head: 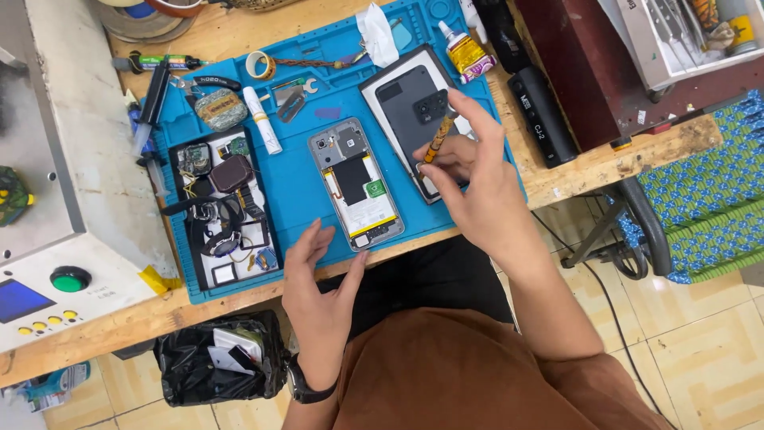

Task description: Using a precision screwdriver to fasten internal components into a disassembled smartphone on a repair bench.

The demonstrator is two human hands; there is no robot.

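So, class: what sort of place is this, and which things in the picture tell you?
Probably a phone repair bench: an opened smartphone with its insides exposed lies on a blue silicone work mat, beside a black tray of small electronic parts.

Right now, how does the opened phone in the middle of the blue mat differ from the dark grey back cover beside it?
The opened silver-framed phone shows its insides: a black patch, a white battery, a small green part. The dark grey back cover is plain apart from a black camera block. The phone lies untouched, close to the left hand; the right hand holds a brown-patterned tool over the cover. Both lie flat on the blue mat.
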